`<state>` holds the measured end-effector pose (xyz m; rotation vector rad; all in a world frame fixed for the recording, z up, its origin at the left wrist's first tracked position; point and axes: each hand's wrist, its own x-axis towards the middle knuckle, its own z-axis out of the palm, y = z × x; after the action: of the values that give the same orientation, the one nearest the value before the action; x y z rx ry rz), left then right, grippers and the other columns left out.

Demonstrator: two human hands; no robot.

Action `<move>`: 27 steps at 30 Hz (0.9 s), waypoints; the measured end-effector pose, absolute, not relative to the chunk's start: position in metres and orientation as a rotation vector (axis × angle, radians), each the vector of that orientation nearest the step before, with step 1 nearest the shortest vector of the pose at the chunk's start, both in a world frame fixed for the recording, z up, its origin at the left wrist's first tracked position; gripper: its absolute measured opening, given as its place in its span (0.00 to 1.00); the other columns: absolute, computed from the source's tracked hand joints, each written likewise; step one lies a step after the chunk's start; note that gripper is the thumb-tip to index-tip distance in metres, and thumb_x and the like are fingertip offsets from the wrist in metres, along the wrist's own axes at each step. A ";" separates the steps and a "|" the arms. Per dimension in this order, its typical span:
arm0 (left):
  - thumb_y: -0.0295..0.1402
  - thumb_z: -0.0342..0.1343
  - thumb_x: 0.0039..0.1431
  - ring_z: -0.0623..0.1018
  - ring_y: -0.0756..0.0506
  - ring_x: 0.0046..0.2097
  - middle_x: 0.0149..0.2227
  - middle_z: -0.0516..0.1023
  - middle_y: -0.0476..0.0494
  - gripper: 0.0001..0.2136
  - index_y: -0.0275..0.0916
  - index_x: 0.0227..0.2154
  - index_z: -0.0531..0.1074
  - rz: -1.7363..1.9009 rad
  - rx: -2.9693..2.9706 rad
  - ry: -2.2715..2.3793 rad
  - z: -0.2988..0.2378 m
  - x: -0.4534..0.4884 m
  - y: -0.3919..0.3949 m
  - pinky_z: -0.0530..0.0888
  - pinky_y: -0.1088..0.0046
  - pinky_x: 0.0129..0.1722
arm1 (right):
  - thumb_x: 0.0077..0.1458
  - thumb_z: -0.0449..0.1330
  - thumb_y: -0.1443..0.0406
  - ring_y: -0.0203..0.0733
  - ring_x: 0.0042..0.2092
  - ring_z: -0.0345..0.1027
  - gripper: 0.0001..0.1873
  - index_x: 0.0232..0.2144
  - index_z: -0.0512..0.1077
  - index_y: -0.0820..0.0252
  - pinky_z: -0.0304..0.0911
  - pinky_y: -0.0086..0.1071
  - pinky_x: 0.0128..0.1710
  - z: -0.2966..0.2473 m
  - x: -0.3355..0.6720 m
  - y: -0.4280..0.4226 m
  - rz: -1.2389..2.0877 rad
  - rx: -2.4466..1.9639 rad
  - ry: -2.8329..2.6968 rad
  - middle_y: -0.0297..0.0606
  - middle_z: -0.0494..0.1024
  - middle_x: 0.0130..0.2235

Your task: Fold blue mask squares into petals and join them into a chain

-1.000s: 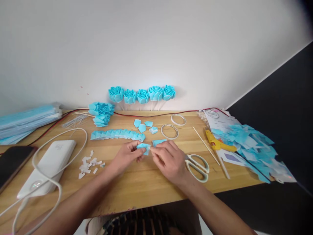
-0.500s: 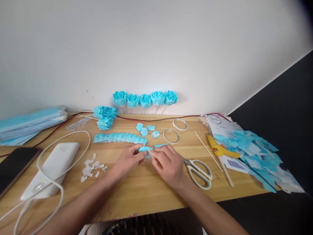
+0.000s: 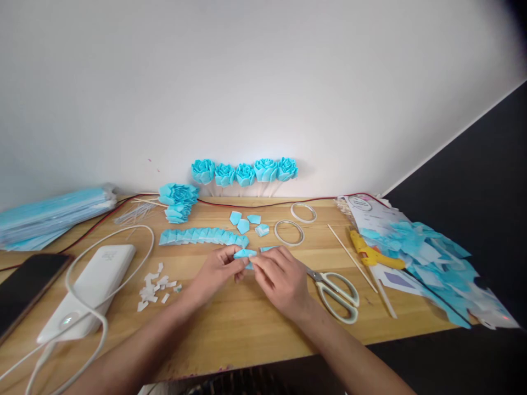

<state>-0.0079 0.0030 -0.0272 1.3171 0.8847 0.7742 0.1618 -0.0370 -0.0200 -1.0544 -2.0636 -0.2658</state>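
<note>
Between my hands is a small folded blue piece (image 3: 244, 253), paper-like or fabric-like. My left hand (image 3: 222, 269) pinches its left side, thumb on top. The fingertips of my right hand (image 3: 282, 277) are closed on its right side and hide part of it. Just behind, a row of overlapping folded blue petals (image 3: 201, 236) curves across the table. Several loose blue petals (image 3: 243, 225) lie farther back. Another blue piece (image 3: 268, 249) shows partly behind my right fingers. Scissors (image 3: 335, 296) with pale handles rest right of my right hand, blades partly covered.
Blue flowers on sticks (image 3: 245, 174) lean on the wall. Two tape rolls (image 3: 289, 232) lie behind my hands. A yellow glue gun (image 3: 374, 255) and a blue sheet pile (image 3: 428, 263) are right. A power bank (image 3: 94, 285), phone (image 3: 33, 282) and paper scraps (image 3: 156, 285) are left.
The folded blue piece looks flatter between my fingers, with less of its lower part showing. Both hands keep their hold. The whole view has shifted slightly.
</note>
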 end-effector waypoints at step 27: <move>0.44 0.55 0.52 0.69 0.50 0.25 0.21 0.69 0.51 0.14 0.36 0.23 0.67 0.742 1.364 0.919 -0.029 -0.011 0.010 0.66 0.74 0.29 | 0.60 0.53 0.69 0.44 0.45 0.67 0.13 0.47 0.69 0.58 0.64 0.40 0.45 0.013 0.181 -0.033 0.184 -1.267 -2.114 0.41 0.76 0.43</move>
<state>-0.0110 0.0102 -0.0286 1.3637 0.9194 0.7416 0.1805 -0.0328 0.0125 -1.2674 -2.1139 0.1843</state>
